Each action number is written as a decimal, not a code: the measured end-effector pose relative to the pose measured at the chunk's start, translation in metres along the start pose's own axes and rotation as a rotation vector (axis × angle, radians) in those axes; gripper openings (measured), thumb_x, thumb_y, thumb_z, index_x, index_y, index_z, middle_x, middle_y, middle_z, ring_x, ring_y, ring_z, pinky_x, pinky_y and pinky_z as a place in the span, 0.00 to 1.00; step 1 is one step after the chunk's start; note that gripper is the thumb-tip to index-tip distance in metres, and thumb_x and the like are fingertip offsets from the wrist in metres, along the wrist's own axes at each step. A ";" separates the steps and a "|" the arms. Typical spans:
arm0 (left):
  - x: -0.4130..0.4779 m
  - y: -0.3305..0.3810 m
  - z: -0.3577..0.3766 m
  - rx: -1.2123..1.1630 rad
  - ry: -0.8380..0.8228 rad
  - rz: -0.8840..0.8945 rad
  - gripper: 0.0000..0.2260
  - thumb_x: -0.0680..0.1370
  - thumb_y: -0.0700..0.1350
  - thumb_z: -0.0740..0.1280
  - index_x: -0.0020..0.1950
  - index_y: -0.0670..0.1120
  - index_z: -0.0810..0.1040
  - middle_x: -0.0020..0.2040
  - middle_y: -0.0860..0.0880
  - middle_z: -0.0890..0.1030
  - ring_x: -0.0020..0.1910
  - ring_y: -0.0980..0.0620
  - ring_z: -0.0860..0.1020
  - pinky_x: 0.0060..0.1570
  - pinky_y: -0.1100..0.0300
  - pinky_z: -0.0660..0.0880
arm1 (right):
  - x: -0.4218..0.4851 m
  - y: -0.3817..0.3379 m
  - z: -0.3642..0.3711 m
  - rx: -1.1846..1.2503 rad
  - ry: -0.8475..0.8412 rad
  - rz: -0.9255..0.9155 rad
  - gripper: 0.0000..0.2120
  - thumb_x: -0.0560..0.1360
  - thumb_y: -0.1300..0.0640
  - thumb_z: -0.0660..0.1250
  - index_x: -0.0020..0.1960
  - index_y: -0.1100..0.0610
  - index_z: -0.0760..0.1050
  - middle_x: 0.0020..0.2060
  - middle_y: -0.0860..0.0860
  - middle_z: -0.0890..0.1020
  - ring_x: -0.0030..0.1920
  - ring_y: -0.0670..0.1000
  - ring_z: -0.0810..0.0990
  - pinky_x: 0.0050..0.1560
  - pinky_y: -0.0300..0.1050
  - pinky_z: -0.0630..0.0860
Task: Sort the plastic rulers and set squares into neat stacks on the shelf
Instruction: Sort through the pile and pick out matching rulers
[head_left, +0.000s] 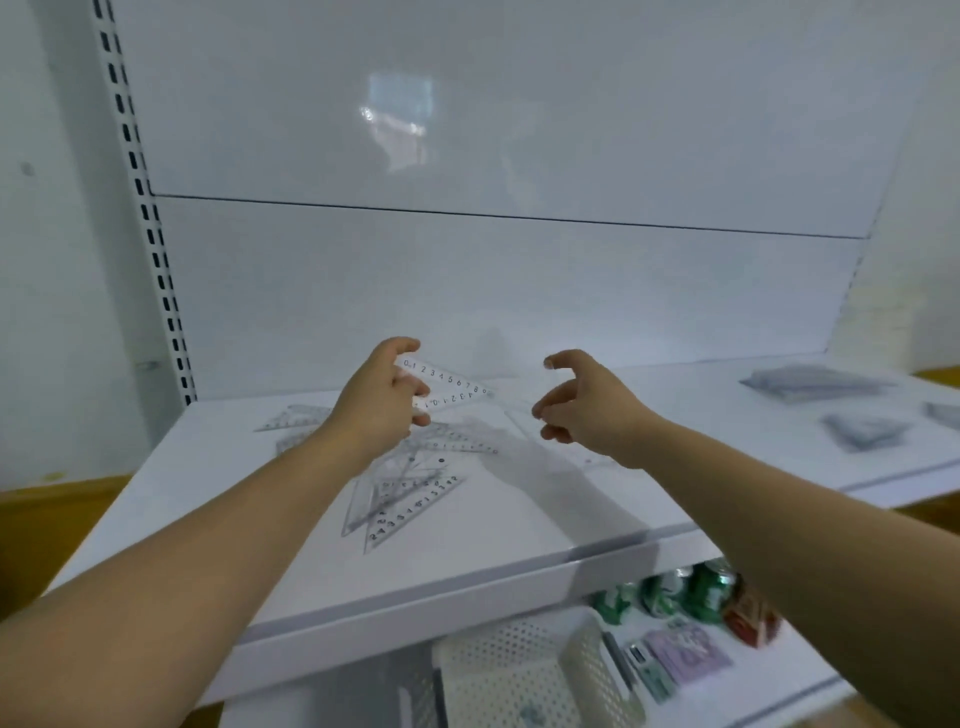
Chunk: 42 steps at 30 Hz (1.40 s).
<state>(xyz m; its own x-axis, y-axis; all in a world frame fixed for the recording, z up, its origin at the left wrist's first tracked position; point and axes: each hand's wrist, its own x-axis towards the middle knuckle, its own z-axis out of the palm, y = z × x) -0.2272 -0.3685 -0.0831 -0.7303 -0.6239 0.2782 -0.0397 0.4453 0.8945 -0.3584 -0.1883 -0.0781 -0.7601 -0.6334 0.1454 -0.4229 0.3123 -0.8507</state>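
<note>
Left grip (387, 395), raised above the white shelf (208, 545), pinches the wide end of a clear set square (452, 387) between thumb and curled fingers. The square's point reaches toward the right grip (571, 400). Right grip: fingers curled, thumb apart; whether it holds any clear plastic cannot be told. Below the left grip a loose heap of set squares (410, 488) lies on the shelf. Blurred grey piles (815, 384) lie well out past the right grip.
</note>
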 end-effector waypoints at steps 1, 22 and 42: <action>-0.002 0.006 0.009 -0.018 0.002 -0.004 0.16 0.81 0.38 0.52 0.64 0.52 0.70 0.48 0.49 0.78 0.36 0.51 0.80 0.31 0.61 0.70 | -0.005 0.004 -0.010 -0.021 0.035 0.002 0.21 0.75 0.65 0.62 0.66 0.53 0.66 0.43 0.52 0.82 0.38 0.51 0.81 0.39 0.44 0.77; -0.078 0.148 0.358 0.341 -0.372 0.209 0.31 0.77 0.50 0.66 0.74 0.47 0.55 0.49 0.47 0.73 0.42 0.50 0.75 0.39 0.58 0.69 | -0.156 0.200 -0.341 -0.490 0.286 0.166 0.32 0.79 0.51 0.62 0.77 0.51 0.51 0.52 0.49 0.76 0.47 0.48 0.74 0.47 0.41 0.70; 0.042 0.139 0.428 0.567 -0.318 0.037 0.30 0.77 0.56 0.64 0.75 0.46 0.59 0.73 0.46 0.62 0.68 0.47 0.67 0.58 0.59 0.63 | 0.017 0.252 -0.380 -0.494 -0.154 0.031 0.25 0.75 0.53 0.66 0.71 0.53 0.67 0.70 0.50 0.70 0.68 0.49 0.69 0.62 0.38 0.62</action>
<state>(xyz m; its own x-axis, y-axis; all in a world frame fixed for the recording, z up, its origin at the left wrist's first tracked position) -0.5549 -0.0582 -0.0969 -0.9011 -0.4194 0.1103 -0.3005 0.7873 0.5383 -0.6655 0.1489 -0.0975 -0.7098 -0.7042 0.0163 -0.6124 0.6055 -0.5082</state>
